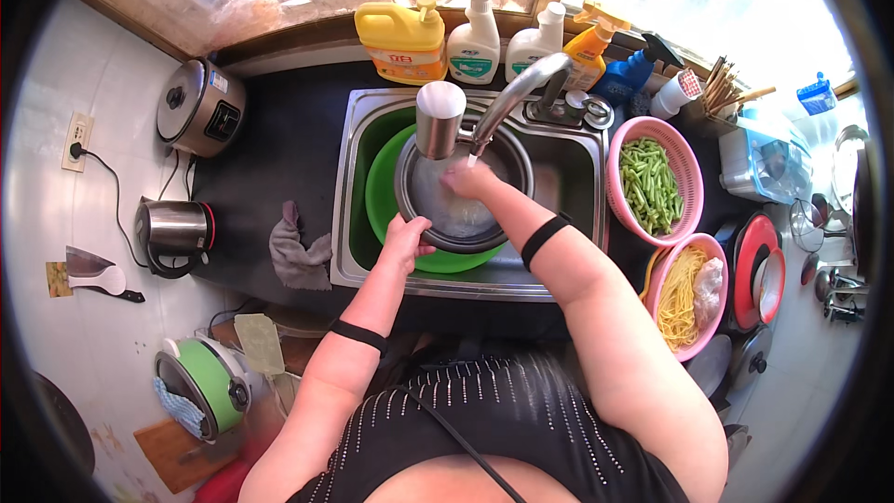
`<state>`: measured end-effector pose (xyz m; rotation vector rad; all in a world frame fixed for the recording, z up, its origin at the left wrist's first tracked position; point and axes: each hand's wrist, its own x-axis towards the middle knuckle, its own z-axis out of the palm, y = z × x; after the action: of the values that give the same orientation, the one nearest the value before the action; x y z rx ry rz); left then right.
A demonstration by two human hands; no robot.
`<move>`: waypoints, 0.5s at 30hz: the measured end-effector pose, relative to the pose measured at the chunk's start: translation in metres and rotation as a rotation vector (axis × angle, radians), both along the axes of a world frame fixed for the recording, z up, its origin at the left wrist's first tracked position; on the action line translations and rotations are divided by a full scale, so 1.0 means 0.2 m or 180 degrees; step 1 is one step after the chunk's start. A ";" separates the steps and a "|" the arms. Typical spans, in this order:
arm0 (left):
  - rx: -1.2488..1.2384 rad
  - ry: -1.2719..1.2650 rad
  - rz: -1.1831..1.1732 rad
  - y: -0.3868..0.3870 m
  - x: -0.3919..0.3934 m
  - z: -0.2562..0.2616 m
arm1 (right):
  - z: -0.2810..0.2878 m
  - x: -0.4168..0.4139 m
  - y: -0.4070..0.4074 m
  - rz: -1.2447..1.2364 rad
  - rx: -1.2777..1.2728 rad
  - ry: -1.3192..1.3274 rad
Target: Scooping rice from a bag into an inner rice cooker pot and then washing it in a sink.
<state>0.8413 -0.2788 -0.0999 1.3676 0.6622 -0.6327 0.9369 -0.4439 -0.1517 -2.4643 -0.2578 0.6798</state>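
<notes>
A round metal pot (pixel 412 185), dark at the rim and holding some water, rests over a green plastic basin (pixel 380 185) in the stainless steel sink (pixel 342 223). My left hand (pixel 405 241) grips the near-left rim of the pot, thumb over the edge. Inside it, my right hand (pixel 473 180) is under the water running from the curved faucet (pixel 513 87); motion blur hides whether its fingers hold anything. A metal cylinder (pixel 440 119), probably a water filter, is fixed at the faucet's end and covers part of the pot.
A grey rag (pixel 300 251) lies left of the sink, near an electric kettle (pixel 174 230) and a rice cooker (pixel 199 108). Cleaner bottles (pixel 475 42) line the windowsill. At right stand pink baskets of cut green beans (pixel 649 181) and yellow noodle-like strands (pixel 681 300).
</notes>
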 end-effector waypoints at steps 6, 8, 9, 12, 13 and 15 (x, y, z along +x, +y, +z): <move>0.0043 -0.0046 0.0094 0.03 0.03 0.04 | -0.01 0.11 0.08 -0.3111 0.3058 0.1113; 0.0021 -0.0051 0.0083 0.02 0.04 0.04 | 0.03 0.10 0.09 -0.3317 0.3162 0.1006; 0.0019 -0.0048 0.0079 0.02 0.04 0.03 | 0.06 0.09 0.08 -0.2884 0.2560 0.0750; -0.0041 -0.0015 0.0093 0.00 0.04 0.02 | 0.12 0.04 0.01 -0.1624 0.0906 0.0049; -0.0068 0.0002 0.0101 0.00 0.04 0.02 | 0.13 0.01 -0.02 -0.1240 0.0463 -0.0150; -0.0092 0.0077 0.0118 -0.01 0.04 0.01 | 0.15 -0.03 -0.08 -0.0950 -0.0020 -0.0528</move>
<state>0.8488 -0.2799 -0.0988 1.3198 0.6938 -0.6278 0.9313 -0.4599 -0.1215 -2.4966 0.0509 0.3510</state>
